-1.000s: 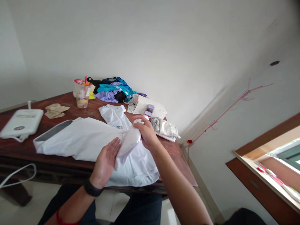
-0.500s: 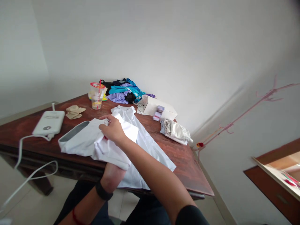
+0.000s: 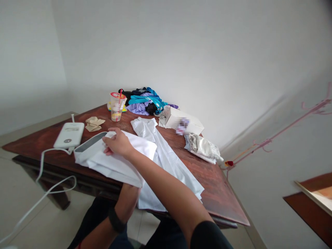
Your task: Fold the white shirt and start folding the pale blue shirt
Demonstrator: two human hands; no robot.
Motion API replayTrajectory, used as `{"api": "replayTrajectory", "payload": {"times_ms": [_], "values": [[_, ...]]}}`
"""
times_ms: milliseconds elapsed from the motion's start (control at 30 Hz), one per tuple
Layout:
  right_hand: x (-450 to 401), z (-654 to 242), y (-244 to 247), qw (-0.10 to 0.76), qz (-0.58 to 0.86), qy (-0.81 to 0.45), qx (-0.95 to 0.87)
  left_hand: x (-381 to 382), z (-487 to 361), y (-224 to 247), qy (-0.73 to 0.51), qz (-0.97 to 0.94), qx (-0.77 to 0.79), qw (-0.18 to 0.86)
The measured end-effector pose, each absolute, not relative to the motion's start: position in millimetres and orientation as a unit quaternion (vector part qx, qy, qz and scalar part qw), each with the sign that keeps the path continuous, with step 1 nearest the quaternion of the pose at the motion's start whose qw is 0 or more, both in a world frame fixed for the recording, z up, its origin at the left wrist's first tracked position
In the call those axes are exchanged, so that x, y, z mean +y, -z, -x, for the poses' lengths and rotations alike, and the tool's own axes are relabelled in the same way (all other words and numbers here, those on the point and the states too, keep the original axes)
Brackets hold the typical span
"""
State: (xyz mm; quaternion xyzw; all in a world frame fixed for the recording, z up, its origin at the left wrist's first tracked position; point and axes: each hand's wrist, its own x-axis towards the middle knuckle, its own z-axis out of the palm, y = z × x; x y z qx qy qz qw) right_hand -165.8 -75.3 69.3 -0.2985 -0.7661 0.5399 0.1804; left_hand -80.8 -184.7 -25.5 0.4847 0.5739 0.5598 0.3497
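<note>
A white garment (image 3: 114, 167) with a grey inner band lies at the near edge of the table. My left hand (image 3: 129, 199) reaches beneath or inside it from the front; its fingers are covered by the cloth. On top of the fabric rests my right hand (image 3: 117, 142), fingers bent and partly spread, touching the cloth near the grey band. Another white garment with a collar (image 3: 166, 155) stretches from the table's middle to its front edge, partly covered by the first one.
On the dark red table (image 3: 220, 193) are a white power bank (image 3: 69, 135) with a cable, crumpled brown paper (image 3: 94, 123), a plastic cup (image 3: 116, 109), piled coloured clothes (image 3: 147, 102), a white box (image 3: 181, 119) and a plastic-wrapped bundle (image 3: 204, 148). A pink stand (image 3: 261, 142) leans at right.
The bunched white fabric now lies flatter and smoother. My right hand has moved from gripping a fold to resting over the cloth, with its fingers looser. The whole view has shifted slightly.
</note>
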Motion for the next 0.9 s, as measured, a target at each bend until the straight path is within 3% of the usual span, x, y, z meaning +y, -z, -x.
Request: {"api": "replayTrajectory", "payload": {"times_ms": [167, 300, 400, 500, 733, 833, 900], "values": [[-65.2, 128.6, -66.7, 0.249, 0.172, -0.302, -0.904, -220.9, 99.8, 28.5, -0.669, -0.251, 0.435, 0.549], [-34.4, 99.3, -72.6, 0.237, 0.280, -0.168, -0.915, -238.9, 128.5, 14.5, -0.725, -0.175, 0.348, 0.568], [-11.9, 88.9, -66.1, 0.189, 0.372, -0.215, -0.883, -238.4, 154.7, -8.5, -0.742, -0.115, 0.370, 0.547], [-2.7, 82.5, -56.7, 0.141, 0.375, -0.233, -0.886, -230.8, 177.2, -30.4, -0.742, -0.114, 0.400, 0.525], [-13.8, 63.5, -65.6, 0.139, 0.399, -0.233, -0.876, -217.9, 205.7, -48.5, -0.720, -0.148, 0.509, 0.448], [-23.0, 54.7, -73.1, 0.171, 0.375, -0.223, -0.884, -217.5, 225.4, -49.1, -0.695, -0.190, 0.600, 0.348], [-27.9, 52.7, -73.8, 0.197, 0.367, -0.226, -0.881, -215.1, 243.9, -49.2, -0.597, -0.271, 0.719, 0.229]]}}
